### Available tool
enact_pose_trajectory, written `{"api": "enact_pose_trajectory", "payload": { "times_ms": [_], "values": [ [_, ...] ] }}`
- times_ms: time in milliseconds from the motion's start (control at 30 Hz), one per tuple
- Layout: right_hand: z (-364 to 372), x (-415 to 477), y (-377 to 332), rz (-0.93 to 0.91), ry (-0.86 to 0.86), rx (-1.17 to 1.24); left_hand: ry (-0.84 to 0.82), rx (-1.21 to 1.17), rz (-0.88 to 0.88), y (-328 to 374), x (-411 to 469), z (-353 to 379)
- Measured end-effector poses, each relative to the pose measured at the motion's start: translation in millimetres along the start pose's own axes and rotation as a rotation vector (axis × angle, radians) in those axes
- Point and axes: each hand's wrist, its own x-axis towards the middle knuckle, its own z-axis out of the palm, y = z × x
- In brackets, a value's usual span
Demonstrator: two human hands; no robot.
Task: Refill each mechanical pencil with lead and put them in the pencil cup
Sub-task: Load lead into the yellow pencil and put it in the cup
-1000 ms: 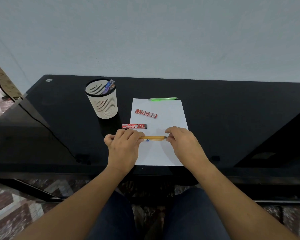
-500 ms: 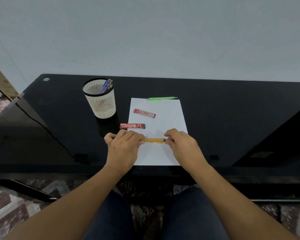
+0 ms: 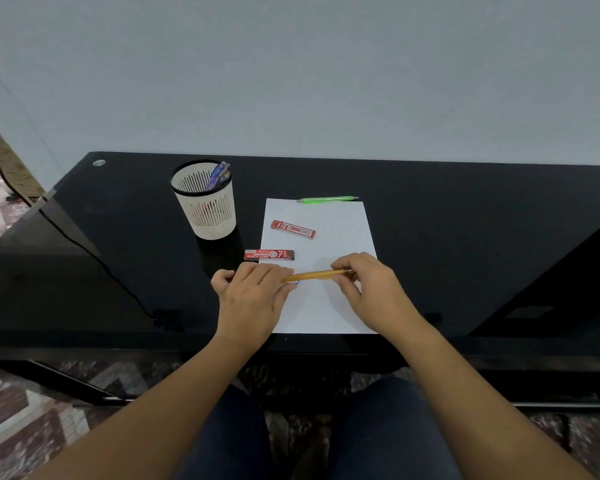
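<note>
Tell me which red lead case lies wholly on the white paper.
The farther, slanted lead case. The nearer case, labelled 7, overhangs the left edge of the paper onto the black table.

Place: a plain study or home-office corner.
Landmark: a glossy black desk [image 3: 465,220].
Behind the desk: a bare pale wall [image 3: 326,81].
Under the desk: patterned floor tiles [image 3: 32,427].
On the desk: a white slotted pencil cup [image 3: 208,216] towards its left, a sheet of paper [image 3: 326,313] at its middle.

Nearer red lead case [image 3: 269,255]: "Apha", "7", "PENCIL LEAD". Farther case [image 3: 293,229]: print unreadable.
</note>
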Motion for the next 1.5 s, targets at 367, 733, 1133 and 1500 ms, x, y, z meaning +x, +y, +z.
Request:
{"api": "enact_pose_trajectory", "payload": {
  "times_ms": [367,733,1133,1500],
  "values": [
    [-36,13,-8,0.174,0.123,0.382,-0.173,0.093,-0.067,-7,13,-9],
    [-45,40,-31,0.169,0.261,0.398,-0.252,0.016,-0.126,-39,11,-8],
    [-32,63,-34,0.244,0.265,0.363,-0.312,-0.095,-0.156,-46,14,2],
    [-33,64,-38,0.238,0.221,0.202,-0.299,-0.106,-0.161,-47,14,4]
  ]
}}
